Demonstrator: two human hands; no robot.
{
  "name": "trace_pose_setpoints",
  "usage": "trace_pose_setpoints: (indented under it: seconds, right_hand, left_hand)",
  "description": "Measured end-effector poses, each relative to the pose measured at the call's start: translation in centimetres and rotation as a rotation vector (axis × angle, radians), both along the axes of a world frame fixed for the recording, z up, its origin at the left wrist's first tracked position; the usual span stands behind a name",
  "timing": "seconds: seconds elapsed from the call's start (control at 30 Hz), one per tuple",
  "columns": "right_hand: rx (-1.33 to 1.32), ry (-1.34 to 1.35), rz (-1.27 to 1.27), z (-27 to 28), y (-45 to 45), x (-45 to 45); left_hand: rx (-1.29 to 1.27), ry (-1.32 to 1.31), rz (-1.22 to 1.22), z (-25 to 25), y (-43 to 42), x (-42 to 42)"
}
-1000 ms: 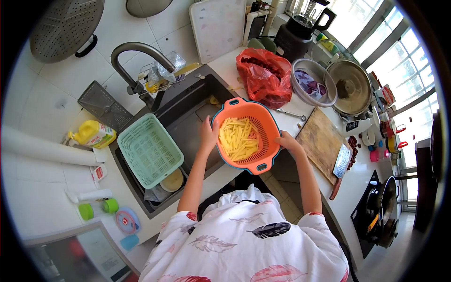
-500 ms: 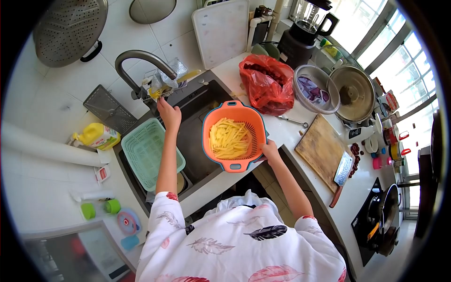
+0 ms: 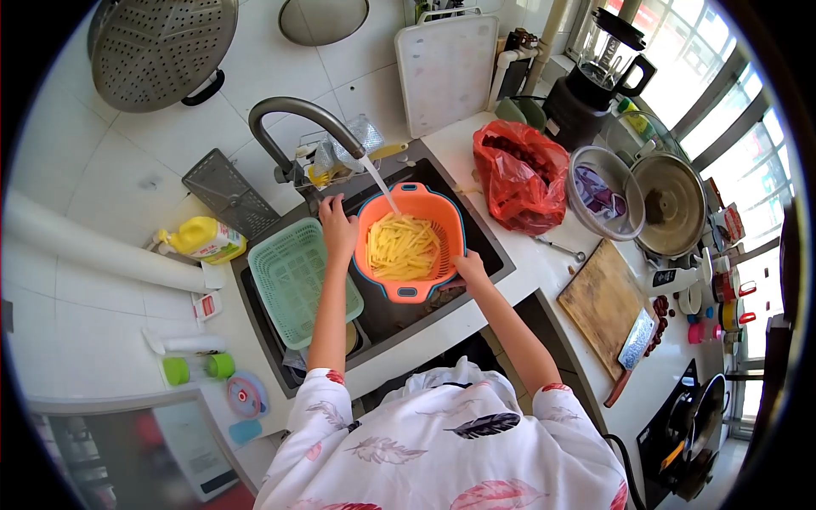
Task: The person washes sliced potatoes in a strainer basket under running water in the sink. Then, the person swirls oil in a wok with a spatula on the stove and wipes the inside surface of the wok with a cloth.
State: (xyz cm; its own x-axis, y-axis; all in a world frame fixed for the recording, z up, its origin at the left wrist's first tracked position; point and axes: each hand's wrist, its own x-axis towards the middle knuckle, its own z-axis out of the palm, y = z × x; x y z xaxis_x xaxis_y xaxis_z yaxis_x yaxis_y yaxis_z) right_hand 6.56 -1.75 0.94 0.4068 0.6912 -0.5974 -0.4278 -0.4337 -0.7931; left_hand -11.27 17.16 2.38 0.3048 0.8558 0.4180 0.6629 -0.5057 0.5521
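An orange colander (image 3: 410,291) with a blue-edged rim and two cut-out handles is held over the sink (image 3: 393,319). Pale yellow potato strips (image 3: 403,246) lie inside it. My right hand (image 3: 470,269) grips the colander's right rim. Water runs from the curved grey faucet (image 3: 297,106) onto the strips. My left hand (image 3: 338,228) is beside the colander's left edge, close to the faucet's base. Its fingers point up and hold nothing I can see; whether they touch the faucet cannot be told.
A green plastic basket (image 3: 293,270) sits at the sink's left side. Right of the sink are a red plastic bag (image 3: 523,183), a bowl (image 3: 631,212), a cutting board (image 3: 605,297) and a cleaver (image 3: 636,342). A yellow detergent bottle (image 3: 204,240) stands at left.
Water now flows from the faucet into the colander. The colander has moved over the sink, under the spout. My left hand has come down from beneath the spout toward the colander.
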Motion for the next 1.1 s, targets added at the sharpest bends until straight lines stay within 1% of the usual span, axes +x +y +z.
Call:
trace_pose_setpoints:
  seconds: [0.07, 0.1, 0.13, 0.2, 0.23, 0.27, 0.3, 0.33, 0.37, 0.4, 0.43, 0.47, 0.53, 0.57, 0.6, 0.67, 0.7, 0.73, 0.8, 0.83, 0.87, 0.9, 0.93, 0.97, 1.0, 1.03, 1.07, 1.1]
  right_hand:
    - [0.003, 0.051, -0.020, -0.6, -0.1, -0.2]
    - [0.005, 0.102, -0.045, -0.8, -0.3, -0.3]
    - [0.008, 0.100, -0.048, -1.1, -0.4, -0.6]
    - [-0.031, -0.023, -0.096, -1.9, -0.7, -1.2]
    - [-0.015, -0.056, -0.115, -2.2, -0.9, -1.4]
    - [-0.021, -0.055, -0.117, -2.1, -1.1, -1.5]
    - [0.009, -0.165, -0.105, -1.8, -1.3, -1.8]
    - [0.040, -0.276, -0.095, -1.6, -1.3, -1.9]
    - [0.040, -0.277, -0.100, -1.7, -1.3, -2.0]
    - [0.049, -0.401, -0.098, -1.7, -1.3, -2.1]
    - [0.054, -0.527, -0.095, -1.6, -1.3, -2.0]
    - [0.050, -0.529, -0.100, -1.5, -1.4, -1.7]
    - [-0.044, -0.425, -0.114, -0.1, -1.3, -1.5]
    - [-0.024, -0.381, -0.163, -1.6, -1.2, -1.1]
    - [-0.025, -0.380, -0.161, -2.1, -1.3, -0.9]
    - [-0.005, -0.320, -0.198, -3.2, -1.8, -0.4]
    - [-0.008, -0.472, -0.158, -6.3, -1.8, 0.2]
    - [-0.012, -0.474, -0.159, -4.2, -2.2, 0.1]
    - [-0.030, -0.293, -0.115, -0.4, -2.7, -0.4]
    - [-0.030, -0.293, -0.117, -1.0, -2.4, -0.6]
    - [-0.013, -0.282, -0.135, -2.0, -2.1, -0.6]
    - [0.005, -0.270, -0.152, -2.5, -1.6, -0.8]
    - [0.010, -0.269, -0.152, -1.7, -1.2, -1.0]
    - [0.012, -0.213, -0.162, -0.9, -0.8, -1.1]
    - [0.011, -0.157, -0.171, -0.1, -0.3, -1.2]
    - [0.014, -0.064, -0.191, 0.3, 0.3, -1.4]
    - [0.010, -0.064, -0.189, -0.1, 0.4, -1.2]
    - [0.013, 0.015, -0.189, -0.7, 0.6, -1.0]
  left_hand:
    - [0.196, 0.069, 0.056, -0.4, -0.5, 0.3]
    - [0.275, 0.076, 0.090, 0.9, -2.0, 1.0]
    - [0.155, 0.048, 0.006, 1.4, -3.2, 1.6]
    - [-0.102, 0.347, -0.264, 0.5, -3.9, 2.3]
    - [-0.106, 0.347, -0.269, -1.6, -4.2, 2.7]
    - [-0.152, 0.369, -0.227, -4.8, -4.2, 3.2]
    - [-0.197, 0.390, -0.184, -6.6, -4.6, 3.7]
    - [-0.199, 0.391, -0.187, -6.2, -5.6, 4.4]
    - [-0.259, 0.474, -0.150, -5.7, -6.5, 5.4]
    - [-0.314, 0.557, -0.116, -5.5, -6.9, 6.2]
    - [-0.469, 0.488, -0.155, -5.4, -7.0, 6.6]
    - [-0.470, 0.487, -0.162, -5.2, -7.4, 7.0]
    - [-0.386, 0.572, -0.424, -5.1, -8.4, 7.2]
    - [-0.308, 0.641, -0.517, -5.1, -9.1, 7.2]
    - [-0.310, 0.642, -0.515, -5.3, -8.9, 7.0]
    - [-0.298, 0.683, -0.777, -5.6, -8.0, 6.2]
    - [-0.287, 0.729, -0.817, -3.3, -7.6, 5.5]
    - [-0.289, 0.726, -0.820, -4.3, -6.2, 4.8]
    - [-0.060, 0.619, -0.738, -8.1, -3.2, 3.9]
    - [-0.013, 0.562, -0.682, -8.6, -2.9, 4.1]
    - [-0.011, 0.562, -0.685, -9.2, -2.9, 4.4]
    - [-0.072, 0.582, -0.583, -9.0, -3.4, 5.0]
    - [-0.132, 0.600, -0.478, -8.5, -4.0, 5.8]
    - [-0.299, 0.576, -0.399, -8.1, -5.2, 6.8]
    - [-0.299, 0.577, -0.399, -6.2, -5.7, 7.0]
    - [-0.347, 0.696, -0.589, -3.8, -6.4, 7.0]
    - [-0.394, 0.812, -0.780, -2.6, -6.8, 7.0]
    - [-0.388, 0.788, -0.854, -3.5, -6.0, 6.8]
